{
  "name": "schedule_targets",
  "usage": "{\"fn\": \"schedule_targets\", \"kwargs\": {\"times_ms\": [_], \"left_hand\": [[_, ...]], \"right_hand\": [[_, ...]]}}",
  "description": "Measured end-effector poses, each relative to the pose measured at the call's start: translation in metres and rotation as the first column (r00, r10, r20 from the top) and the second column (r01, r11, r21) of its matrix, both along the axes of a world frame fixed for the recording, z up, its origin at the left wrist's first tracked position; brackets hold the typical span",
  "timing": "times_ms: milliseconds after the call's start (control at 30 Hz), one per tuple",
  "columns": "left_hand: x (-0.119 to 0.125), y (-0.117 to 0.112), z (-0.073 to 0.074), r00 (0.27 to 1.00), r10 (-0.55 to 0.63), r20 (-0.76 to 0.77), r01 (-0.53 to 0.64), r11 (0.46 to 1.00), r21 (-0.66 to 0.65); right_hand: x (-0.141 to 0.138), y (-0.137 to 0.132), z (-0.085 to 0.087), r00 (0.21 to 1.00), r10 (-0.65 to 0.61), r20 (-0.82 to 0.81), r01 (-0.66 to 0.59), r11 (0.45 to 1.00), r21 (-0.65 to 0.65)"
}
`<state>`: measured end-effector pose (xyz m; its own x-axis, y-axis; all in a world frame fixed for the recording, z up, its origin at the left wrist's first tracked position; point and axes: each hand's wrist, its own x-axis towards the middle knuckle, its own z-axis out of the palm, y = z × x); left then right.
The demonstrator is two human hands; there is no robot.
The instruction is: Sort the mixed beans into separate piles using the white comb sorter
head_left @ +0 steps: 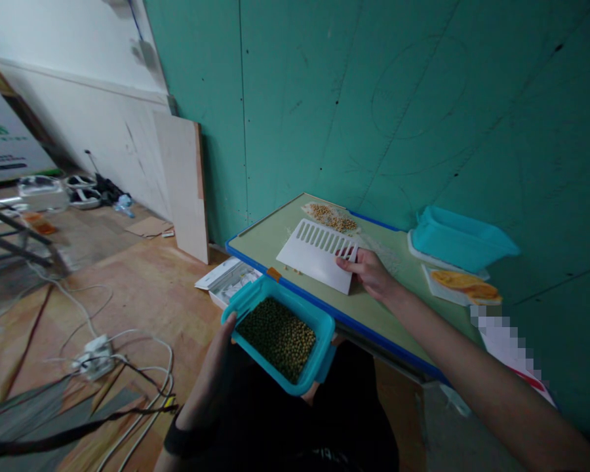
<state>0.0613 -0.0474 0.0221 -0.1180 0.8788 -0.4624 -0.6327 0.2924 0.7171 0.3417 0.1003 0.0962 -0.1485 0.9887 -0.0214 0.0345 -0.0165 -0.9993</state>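
Seemingly the sorting was well along. Far left of both hands, a power strip [96, 354] and loose cables lay on the floor, playing no part in the work.

The left hand [225, 341] was held below the tabletop's [275, 239] near edge. Its grip was clamped on the left end of a teal box [302, 307], with the thumb over the rim and the fingers hidden beneath. The box ran rightward from that grip, tilted and close to the edge without resting on it. It was nearly full of green beans [278, 337], so I judged that much of the gathering was done.

Up on the tabletop, between the two grips, lay a white scraper [314, 259] with slots along its far side. A few stray beans [289, 268] sat at its left edge and were apparently not yet swept up.

The right hand [368, 272] lay at the scraper's right corner. Its grip was closed on that corner, thumb on the near face and fingers across the slotted end. The scraper stretched leftward from that grip, flat or nearly flat on the surface.

Just beyond the right grip a heap of yellow beans [332, 218] lay at the tabletop's far side, apart from the green ones, and I judged it still unboxed.

Well right of that grip, an upturned teal tub [459, 239] and a white tray [437, 283] stood untouched. The tray held something orange that I could not make out.
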Motion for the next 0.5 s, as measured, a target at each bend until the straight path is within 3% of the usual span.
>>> {"fn": "schedule_targets", "kwargs": {"times_ms": [333, 500], "left_hand": [[0.003, -0.006, 0.012, 0.998, -0.032, 0.05, 0.03, 0.999, 0.035], [0.0, 0.001, 0.005, 0.998, 0.006, 0.061, -0.005, 1.0, -0.011]], "right_hand": [[-0.003, -0.003, -0.001, 1.0, 0.025, -0.002, -0.025, 1.0, 0.006], [-0.004, -0.009, 0.001, 0.998, 0.064, 0.003, -0.064, 0.998, -0.009]]}}
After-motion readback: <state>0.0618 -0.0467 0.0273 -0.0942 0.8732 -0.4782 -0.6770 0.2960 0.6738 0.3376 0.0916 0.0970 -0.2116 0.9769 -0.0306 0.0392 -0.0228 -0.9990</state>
